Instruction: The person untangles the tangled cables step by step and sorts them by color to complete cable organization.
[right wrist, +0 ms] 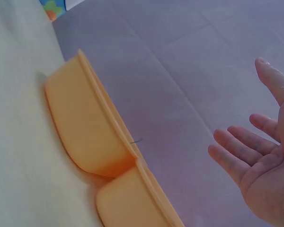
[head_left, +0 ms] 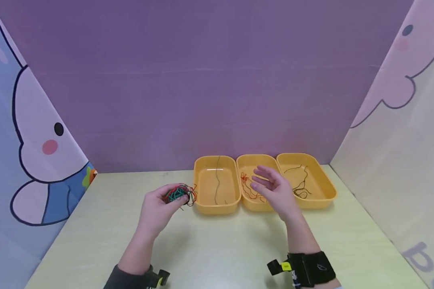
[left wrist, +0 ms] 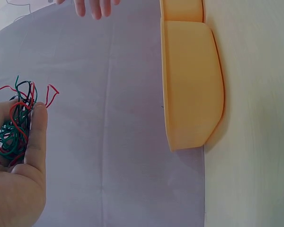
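My left hand [head_left: 159,208] grips a tangled bundle of wires [head_left: 179,193] in red, green and black, left of the trays. In the left wrist view the bundle [left wrist: 16,125] sits between thumb and fingers, with loose ends sticking up. My right hand [head_left: 275,192] is raised over the middle tray [head_left: 258,159], fingers spread and holding nothing; the right wrist view shows the bare palm [right wrist: 270,179]. Red wires [head_left: 247,188] lie in that tray, partly hidden behind the hand. A single dark greenish wire [head_left: 218,180] lies in the left tray [head_left: 202,182], and black wires [head_left: 301,192] in the right tray [head_left: 323,188].
The three yellow trays stand side by side at the back of the pale table [head_left: 217,249], close to the purple backdrop [head_left: 202,80]. Printed cartoon panels rise at the left [head_left: 39,140] and right [head_left: 401,140].
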Available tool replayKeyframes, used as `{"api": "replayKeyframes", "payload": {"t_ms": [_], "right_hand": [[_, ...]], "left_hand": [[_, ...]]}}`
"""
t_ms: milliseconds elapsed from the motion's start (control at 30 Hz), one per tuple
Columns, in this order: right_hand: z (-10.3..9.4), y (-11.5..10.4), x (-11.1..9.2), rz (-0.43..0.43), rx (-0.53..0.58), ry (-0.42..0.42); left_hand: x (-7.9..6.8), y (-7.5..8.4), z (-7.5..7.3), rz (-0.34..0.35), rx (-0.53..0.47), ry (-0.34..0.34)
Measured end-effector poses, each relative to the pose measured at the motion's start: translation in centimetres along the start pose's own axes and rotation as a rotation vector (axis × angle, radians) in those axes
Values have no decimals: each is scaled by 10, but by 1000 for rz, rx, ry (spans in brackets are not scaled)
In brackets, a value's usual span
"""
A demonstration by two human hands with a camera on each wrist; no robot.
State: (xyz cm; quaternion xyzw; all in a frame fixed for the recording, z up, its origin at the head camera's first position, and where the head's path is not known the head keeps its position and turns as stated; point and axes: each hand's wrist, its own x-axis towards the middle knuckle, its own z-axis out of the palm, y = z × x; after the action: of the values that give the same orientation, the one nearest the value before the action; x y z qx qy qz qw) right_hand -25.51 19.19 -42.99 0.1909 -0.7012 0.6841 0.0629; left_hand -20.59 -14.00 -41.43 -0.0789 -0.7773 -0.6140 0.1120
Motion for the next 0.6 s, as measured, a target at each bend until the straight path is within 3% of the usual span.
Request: {"api": "replayKeyframes", "payload": {"t_ms": [333,600], "right_hand": [[28,-2,0,-6,47,-71],[60,-30,-7,-9,-6,-152]], "left_hand": [[0,2,3,33,-2,-17],[0,0,7,26,-31,-43]]}}
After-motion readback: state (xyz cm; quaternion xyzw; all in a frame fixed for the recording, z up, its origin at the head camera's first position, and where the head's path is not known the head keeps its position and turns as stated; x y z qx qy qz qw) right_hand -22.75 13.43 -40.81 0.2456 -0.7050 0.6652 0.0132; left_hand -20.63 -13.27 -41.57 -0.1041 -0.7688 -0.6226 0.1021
